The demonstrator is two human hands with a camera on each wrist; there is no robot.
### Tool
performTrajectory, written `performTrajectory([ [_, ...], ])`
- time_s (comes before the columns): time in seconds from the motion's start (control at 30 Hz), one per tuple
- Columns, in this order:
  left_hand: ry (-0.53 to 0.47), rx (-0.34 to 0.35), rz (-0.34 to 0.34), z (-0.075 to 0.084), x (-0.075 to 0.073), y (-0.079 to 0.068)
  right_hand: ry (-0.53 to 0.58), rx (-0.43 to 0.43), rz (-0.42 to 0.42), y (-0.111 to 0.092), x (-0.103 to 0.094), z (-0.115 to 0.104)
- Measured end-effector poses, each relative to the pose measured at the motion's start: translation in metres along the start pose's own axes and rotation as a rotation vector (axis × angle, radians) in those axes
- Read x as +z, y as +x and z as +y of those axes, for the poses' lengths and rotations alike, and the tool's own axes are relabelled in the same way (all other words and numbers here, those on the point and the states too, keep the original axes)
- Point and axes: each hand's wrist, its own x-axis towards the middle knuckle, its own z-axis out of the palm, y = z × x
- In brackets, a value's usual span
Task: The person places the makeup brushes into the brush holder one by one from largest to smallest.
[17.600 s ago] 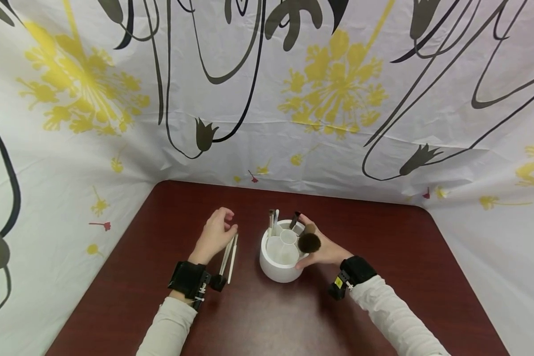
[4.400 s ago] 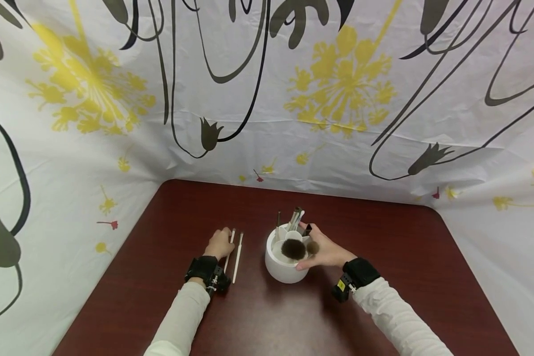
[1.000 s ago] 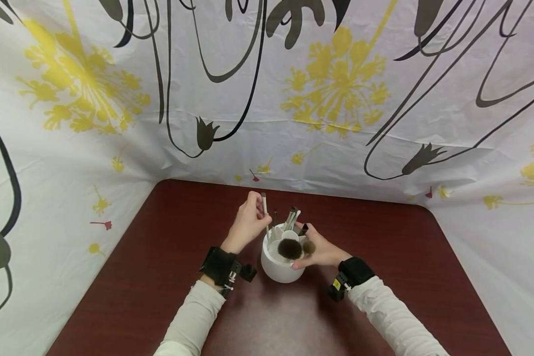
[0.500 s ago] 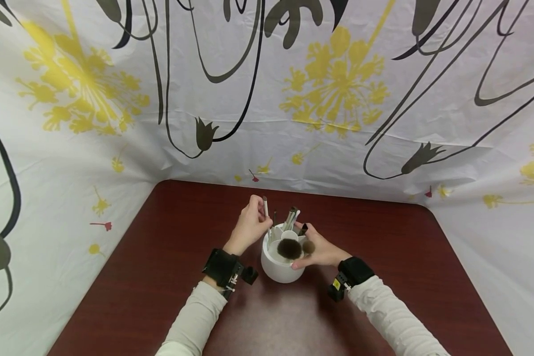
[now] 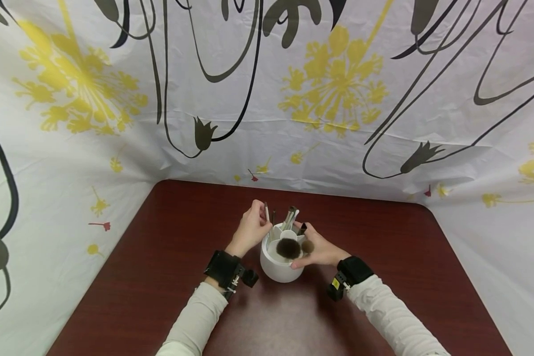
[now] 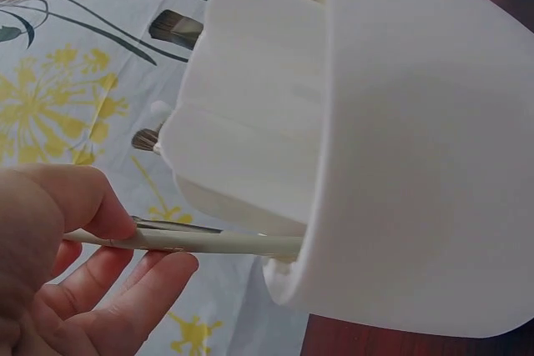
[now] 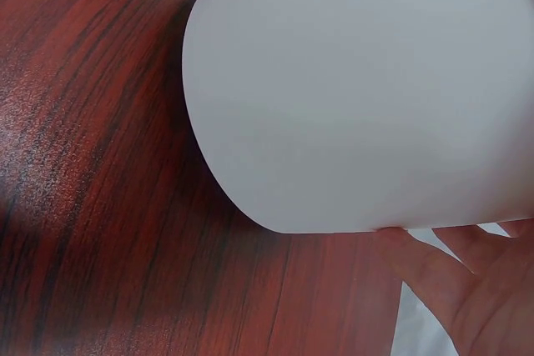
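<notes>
A white round brush holder (image 5: pixel 281 273) with inner dividers stands upright on the table. My left hand (image 5: pixel 250 228) pinches a pale-handled makeup brush (image 6: pixel 225 243) between thumb and fingers at the holder's left side. The brush's lower end is inside the rim, its tip pointing up. Behind it a thin, darker brush (image 6: pixel 171 225) shows in the left wrist view. My right hand (image 5: pixel 322 249) grips the holder's right side, thumb in front and fingers behind. A large fluffy brush (image 5: pixel 288 248), a smaller round one (image 5: pixel 307 246) and several slim brushes (image 5: pixel 290 217) stand in the holder.
The dark red wooden table (image 5: pixel 129 282) has rounded far corners. A white sheet (image 5: pixel 249 163) with flower prints hangs behind and beside it. Black cameras are strapped to both wrists; the left forearm covers part of the table.
Seconds ago two slim brushes lay on the table at left, and my left hand reached to them. Since then it has brought one to the holder and lowered it. My right hand stays on the holder.
</notes>
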Motion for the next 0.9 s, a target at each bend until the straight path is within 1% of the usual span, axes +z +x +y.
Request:
performTrajectory([
  [0.13, 0.005, -0.006, -0.01, -0.0026, 0.0011, -0.001, -0.013, -0.005, -0.003, 0.0001, -0.0004, -0.0004],
  [0.47, 0.023, -0.047, -0.052, -0.0071, 0.0037, -0.0031, -0.021, 0.01, -0.003, 0.0006, 0.0002, 0.001],
  [0.67, 0.033, -0.046, -0.062, -0.0083, 0.0054, -0.0038, -0.027, 0.017, 0.003, 0.001, 0.0004, 0.0024],
  [0.9, 0.033, -0.034, -0.058, -0.0084, 0.0072, -0.0036, -0.016, 0.004, 0.01, 0.0015, 0.0006, 0.0031],
])
